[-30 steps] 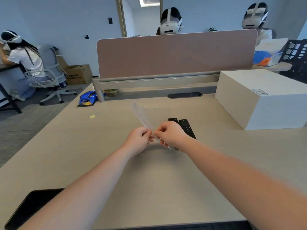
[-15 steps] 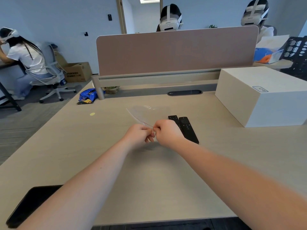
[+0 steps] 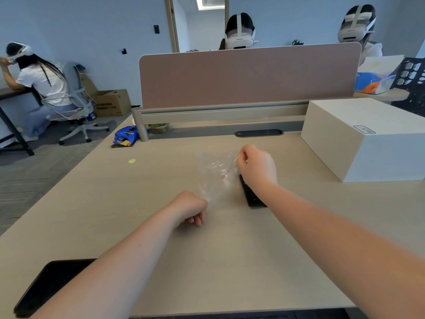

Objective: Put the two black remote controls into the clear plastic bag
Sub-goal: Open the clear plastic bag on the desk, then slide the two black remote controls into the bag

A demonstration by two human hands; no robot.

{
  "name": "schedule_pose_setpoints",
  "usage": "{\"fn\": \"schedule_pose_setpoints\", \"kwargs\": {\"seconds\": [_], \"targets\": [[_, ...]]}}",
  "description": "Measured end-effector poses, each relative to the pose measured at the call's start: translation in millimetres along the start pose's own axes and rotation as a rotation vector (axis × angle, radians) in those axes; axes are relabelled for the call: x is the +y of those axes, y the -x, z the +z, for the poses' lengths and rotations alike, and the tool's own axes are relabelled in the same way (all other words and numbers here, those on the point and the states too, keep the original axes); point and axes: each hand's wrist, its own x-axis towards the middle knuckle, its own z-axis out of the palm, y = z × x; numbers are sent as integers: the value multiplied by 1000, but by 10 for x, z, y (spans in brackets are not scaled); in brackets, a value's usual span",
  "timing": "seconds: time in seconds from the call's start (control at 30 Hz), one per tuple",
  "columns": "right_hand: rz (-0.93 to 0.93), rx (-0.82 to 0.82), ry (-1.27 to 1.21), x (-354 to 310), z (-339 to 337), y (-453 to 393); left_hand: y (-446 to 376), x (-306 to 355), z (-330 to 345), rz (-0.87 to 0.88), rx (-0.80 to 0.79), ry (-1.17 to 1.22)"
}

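Pale wood desk (image 3: 142,226) fills the view, backed by a mauve divider panel (image 3: 248,77). At its near left corner lies a dark flat device (image 3: 46,286), partly covered by the person's forearm. Further right, the left hand (image 3: 189,207) is curled closed, pinching the near end of the clear plastic bag (image 3: 216,176), which stretches across to the right hand (image 3: 257,168); that hand's fingers are closed on the bag's far edge. Black remote controls (image 3: 251,196) lie on the desk under the right wrist, outside the bag; only one dark body shows clearly. A white box (image 3: 368,139) stands at the far right.
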Motion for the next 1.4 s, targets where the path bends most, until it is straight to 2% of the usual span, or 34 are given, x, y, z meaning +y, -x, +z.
{"fn": "schedule_pose_setpoints", "kwargs": {"seconds": [0.03,0.1,0.17,0.27,0.33,0.4,0.5,0.57,0.7,0.97,1.1,1.3,1.4], "targets": [[-57,-14,35,-8,6,15,5,21,1,27,92,-61],[-154,-31,93,-6,25,37,33,43,3,138,411,-165],[-232,-32,120,14,55,51,100,79,1,339,699,-185],[-336,-41,95,28,101,94,140,140,18,588,861,-362],[-393,-56,27,24,99,133,102,154,14,640,867,-454],[-388,-60,-60,13,54,168,45,139,-24,606,828,-450],[-149,-77,-124,63,-47,165,-25,60,-88,547,770,-425],[3,-118,-8,177,-75,156,-56,-4,-122,518,753,-399],[112,-421,316,321,-10,268,-63,-81,-106,408,760,-372],[94,-505,422,186,65,415,-60,-33,-5,410,538,-257],[184,-455,299,152,26,410,-29,-55,16,398,513,-225],[282,-169,69,247,-265,285,11,0,-35,415,567,-139],[227,-87,-131,190,-479,287,23,80,-39,427,576,-135]]}}
